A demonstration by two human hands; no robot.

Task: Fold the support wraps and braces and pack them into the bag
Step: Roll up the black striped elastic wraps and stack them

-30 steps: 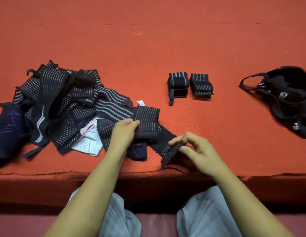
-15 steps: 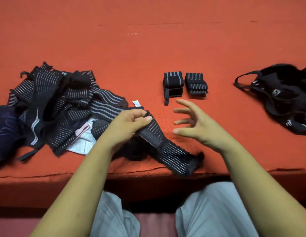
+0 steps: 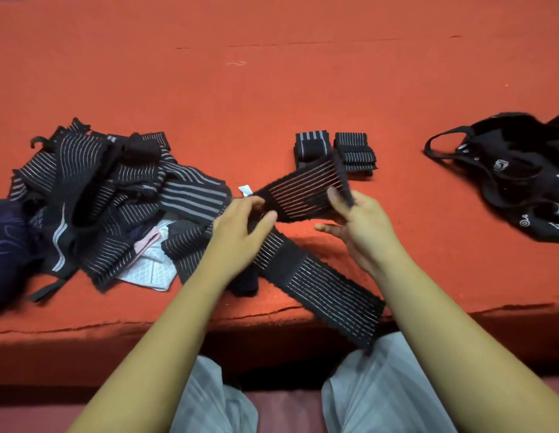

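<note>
left hand (image 3: 240, 232) is pinching striped wrap (image 3: 303, 195) at frame centre | right hand (image 3: 362, 226) is gripping its raised end | tail is trailing toward lower right | bag (image 3: 515, 170) is lying at right edge | pile (image 3: 109, 195) is sitting at left

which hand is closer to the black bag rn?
Right. The right hand holds one end of the striped wrap, apart from the bag lying farther right. The left hand grips the wrap on the far side, beside the pile.
</note>
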